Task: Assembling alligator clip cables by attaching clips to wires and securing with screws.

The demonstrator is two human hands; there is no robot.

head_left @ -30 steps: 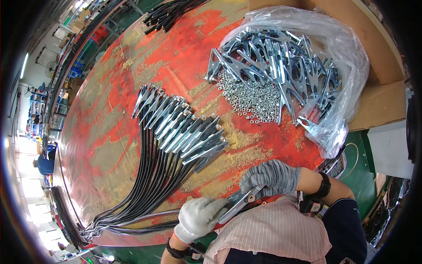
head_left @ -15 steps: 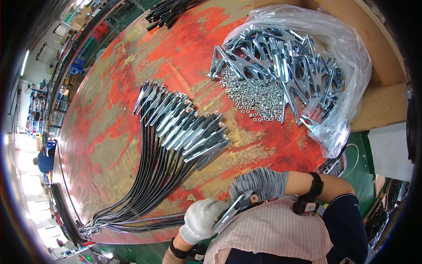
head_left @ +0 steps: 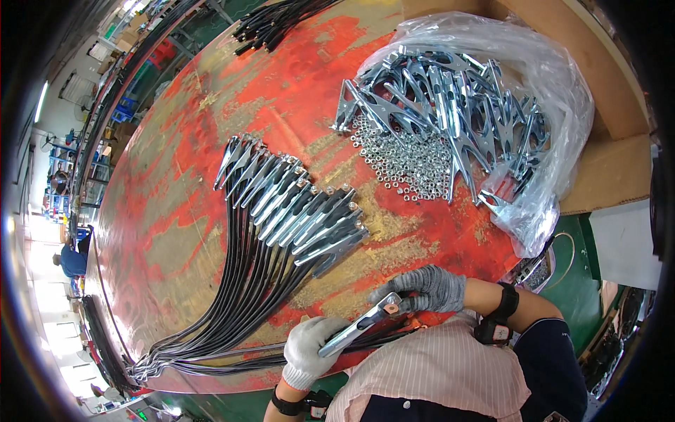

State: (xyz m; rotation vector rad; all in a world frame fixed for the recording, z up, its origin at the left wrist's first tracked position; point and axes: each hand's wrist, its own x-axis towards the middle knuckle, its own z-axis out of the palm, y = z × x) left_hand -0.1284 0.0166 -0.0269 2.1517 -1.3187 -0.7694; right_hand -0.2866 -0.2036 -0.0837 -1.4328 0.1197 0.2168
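My left hand [head_left: 308, 353], in a white knit glove, is closed round the handle end of a silver spring clamp [head_left: 362, 325]. At the clamp's other end, where a copper-coloured piece shows, my right hand [head_left: 430, 288] in a grey glove grips with bent fingers. Its fingertips are partly hidden behind the clamp. Black cable [head_left: 376, 339] runs below the clamp along the table edge. Ahead of my hands lies a slanting row of similar clamps [head_left: 292, 204], joined to black cables [head_left: 228, 302] gathered at the lower left.
A pile of loose clamps [head_left: 457, 98] rests on a clear plastic bag [head_left: 562, 91] at the far right. Small nuts [head_left: 408, 158] are heaped beside it. A cardboard box [head_left: 612, 165] stands behind the bag. More black cables [head_left: 271, 24] lie at the table's far edge.
Both hands have lifted the clamp slightly away from my body and tilted it, so more of it shows. The right hand's fingers have loosened from a tight curl. Cable now shows beneath.
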